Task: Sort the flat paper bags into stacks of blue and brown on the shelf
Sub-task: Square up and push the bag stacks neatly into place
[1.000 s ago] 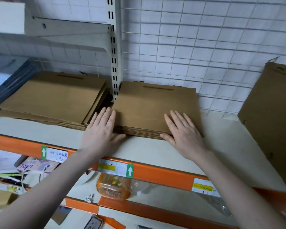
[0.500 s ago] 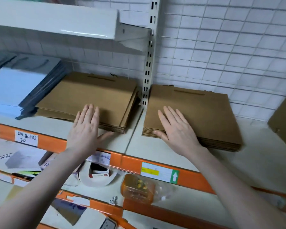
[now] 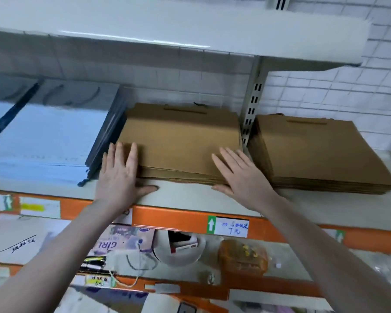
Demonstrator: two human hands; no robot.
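— Where are your hands?

— Your left hand point(image 3: 120, 177) and right hand point(image 3: 239, 177) lie flat on the front corners of the middle brown stack point(image 3: 181, 143), fingers straight and slightly apart, gripping nothing (likely squaring its ragged front edge).

— Room to shift it?

— Little. The blue stack point(image 3: 48, 141) at centre left touches it; a second brown stack point(image 3: 321, 154) sits just beside on the right. Only the shelf point(image 3: 185, 195) front strip is free.

Two bare forearms, no sleeves in view. Left hand point(image 3: 120, 175) and right hand point(image 3: 242, 177) uncovered too: no gloves, rings, watch or bracelet visible. Slender fingers, short plain nails. Nothing worn anywhere up to the frame's lower edge.
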